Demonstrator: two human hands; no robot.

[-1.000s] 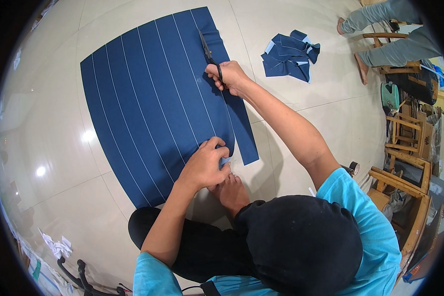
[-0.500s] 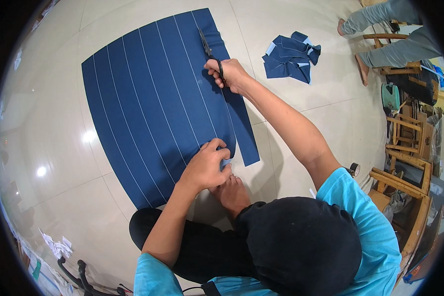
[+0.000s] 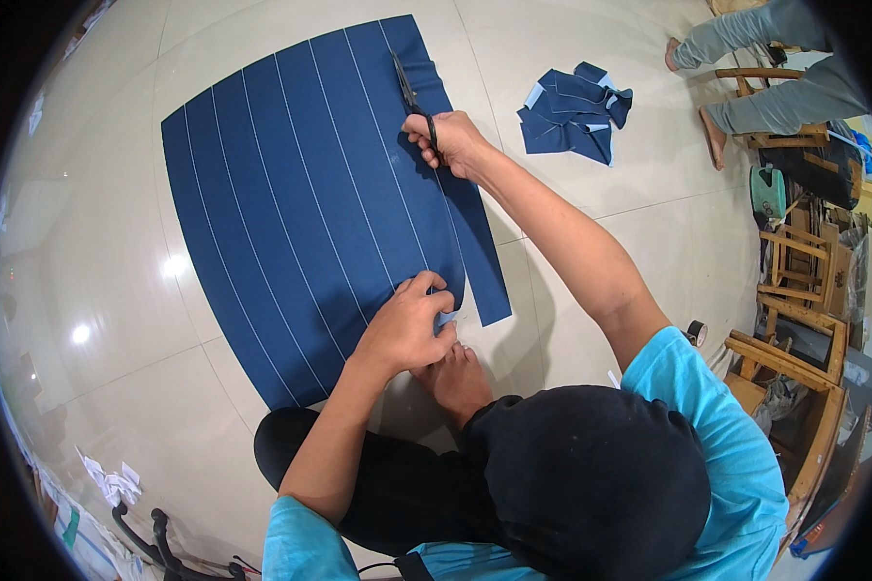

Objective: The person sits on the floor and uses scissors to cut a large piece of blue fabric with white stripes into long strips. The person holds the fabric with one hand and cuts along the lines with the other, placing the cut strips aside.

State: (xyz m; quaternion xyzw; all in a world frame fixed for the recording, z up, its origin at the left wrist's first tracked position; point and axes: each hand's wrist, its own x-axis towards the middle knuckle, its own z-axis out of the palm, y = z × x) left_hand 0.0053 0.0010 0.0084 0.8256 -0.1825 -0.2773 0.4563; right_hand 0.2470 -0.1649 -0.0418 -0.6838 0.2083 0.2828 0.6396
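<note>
A large sheet of dark blue fabric (image 3: 300,213), ruled with several thin pale lines, lies spread on the floor. My right hand (image 3: 452,145) grips black-handled scissors (image 3: 409,92), whose blades point away from me along the line nearest the right edge. Behind them a cut runs down to the near edge, and the narrow right-hand strip (image 3: 484,276) stands apart from the sheet there. My left hand (image 3: 415,324) is closed, fingers curled over the sheet's near right corner; a bit of paler underside shows beside it. My bare foot (image 3: 455,378) rests just below that hand.
Crumpled dark blue fabric pieces (image 3: 576,111) lie at the far right. Beyond them are another person's legs (image 3: 775,102) beside a wooden stool. Wooden frames (image 3: 794,358) line the right side, with a black tape roll (image 3: 696,332) nearby. White scraps (image 3: 111,479) sit at lower left.
</note>
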